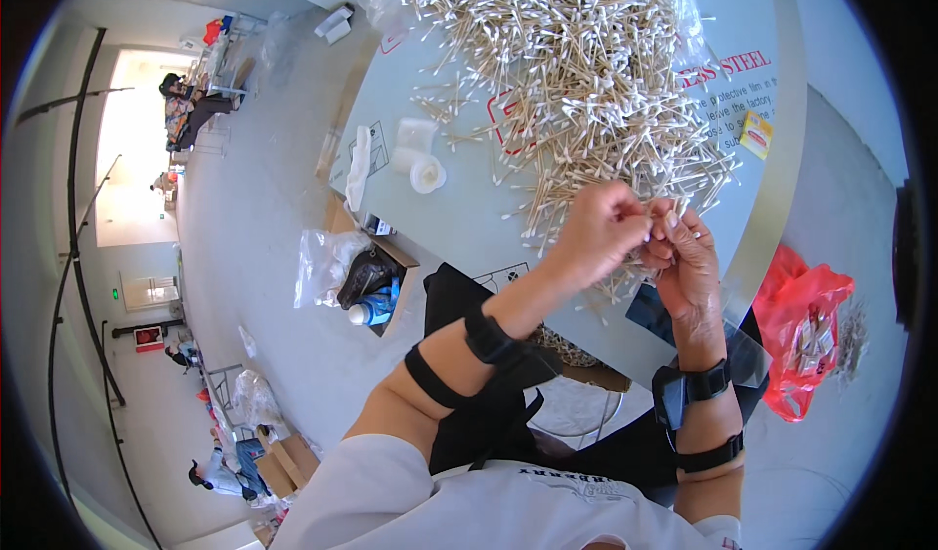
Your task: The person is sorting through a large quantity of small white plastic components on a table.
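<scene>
A large heap of cotton swabs [576,71], with pale wooden sticks and white tips, spreads over the table [459,223]. Above its near edge my two hands meet, fingertips almost touching. My left hand [606,232] is closed in a pinch; whatever sits between its thumb and finger is too small to make out. Curled palm-up beside it, my right hand [684,257] appears to hold a few cotton swabs between thumb and fingers, their sticks partly hidden. Loose swabs lie under and around both hands.
Left on the table are a clear-white roll [427,173] and a white strip [360,169]; a yellow packet [756,135] lies right. A red plastic bag [801,330] hangs by the right edge. An open carton [391,301] with a bottle stands left. Other people sit farther off.
</scene>
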### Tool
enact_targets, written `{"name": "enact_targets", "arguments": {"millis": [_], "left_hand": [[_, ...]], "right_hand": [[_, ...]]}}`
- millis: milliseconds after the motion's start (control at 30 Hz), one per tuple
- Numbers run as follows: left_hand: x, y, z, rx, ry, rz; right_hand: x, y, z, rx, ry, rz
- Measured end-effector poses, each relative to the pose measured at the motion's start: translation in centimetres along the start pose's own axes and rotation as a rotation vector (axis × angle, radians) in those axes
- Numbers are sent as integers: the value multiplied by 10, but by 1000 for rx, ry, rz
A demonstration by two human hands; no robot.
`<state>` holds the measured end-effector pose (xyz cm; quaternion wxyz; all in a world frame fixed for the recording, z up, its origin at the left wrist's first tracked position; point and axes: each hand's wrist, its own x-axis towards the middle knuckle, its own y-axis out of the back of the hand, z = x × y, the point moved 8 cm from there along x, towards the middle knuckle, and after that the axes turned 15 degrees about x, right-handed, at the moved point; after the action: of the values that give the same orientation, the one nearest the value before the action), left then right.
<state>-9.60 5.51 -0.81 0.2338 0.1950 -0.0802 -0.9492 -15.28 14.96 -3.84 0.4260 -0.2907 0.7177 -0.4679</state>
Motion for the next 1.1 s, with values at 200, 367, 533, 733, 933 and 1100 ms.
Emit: {"name": "enact_targets", "arguments": {"millis": [200, 367, 533, 733, 933, 1100], "left_hand": [[-5, -18, 25, -53, -48, 27], [-5, -19, 29, 80, -96, 25], [-6, -22, 24, -29, -161, 73], [0, -3, 21, 190, -222, 175], [27, 73, 22, 749, -366, 497], [40, 79, 27, 1184, -416, 534]], "right_hand": [[-1, 5, -16, -82, 104, 34], [-3, -1, -19, -101, 117, 81], [-1, 2, -22, -131, 117, 13], [2, -1, -22, 35, 63, -103], [4, 3, -22, 280, -33, -134], [3, 3, -18, 288, -66, -115]]}}
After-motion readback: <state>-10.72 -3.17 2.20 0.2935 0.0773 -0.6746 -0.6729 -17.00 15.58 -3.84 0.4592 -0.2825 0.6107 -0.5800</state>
